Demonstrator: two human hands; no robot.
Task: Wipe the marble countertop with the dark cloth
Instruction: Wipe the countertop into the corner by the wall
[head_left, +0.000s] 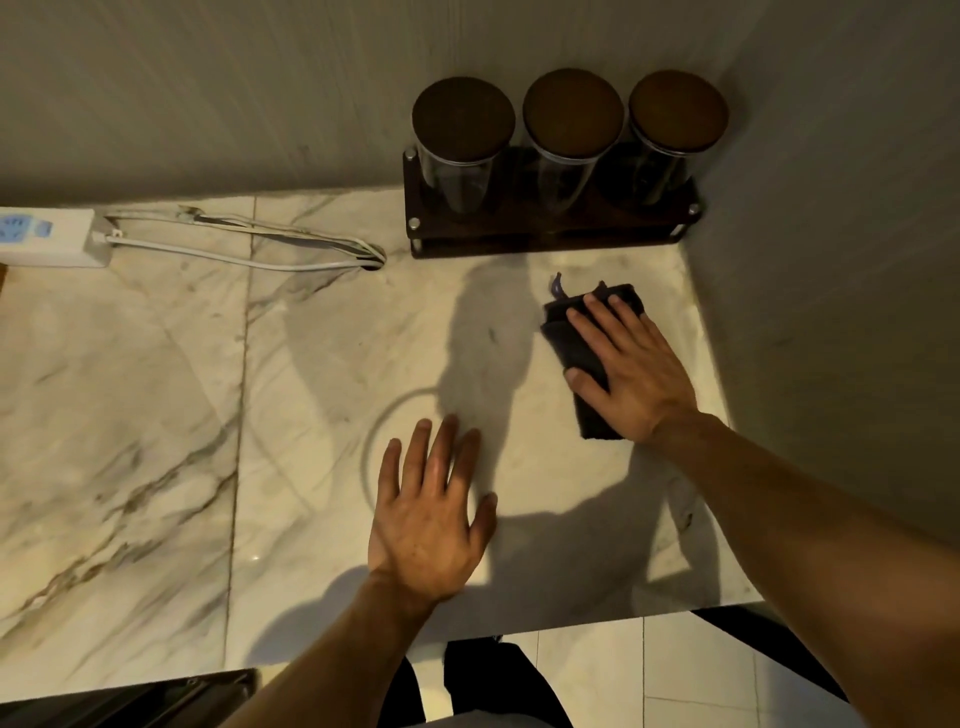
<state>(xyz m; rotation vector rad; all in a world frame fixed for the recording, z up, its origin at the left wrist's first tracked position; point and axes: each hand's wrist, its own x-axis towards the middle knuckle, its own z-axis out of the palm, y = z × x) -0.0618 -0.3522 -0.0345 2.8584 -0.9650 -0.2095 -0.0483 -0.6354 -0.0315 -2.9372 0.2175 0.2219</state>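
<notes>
Dark cloth (576, 343) folded, flat on marble bench (156, 389) at 2 o'clock, near right wall. Power strip (52, 236) and cord (234, 249) at 10 o'clock: judge keep strokes clear. Left hand (431, 514) fingers spread, flat on bench, holding nothing: good brace. Jar rack (550, 228) at 1 o'clock, just beyond cloth; stop strokes short. Right hand (628, 364) splayed, pressing cloth down; keep palm pressure even, overlap passes toward 9 o'clock.

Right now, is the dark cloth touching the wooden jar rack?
Apart. The head view shows bare marble countertop between the dark cloth and the wooden jar rack.
</notes>
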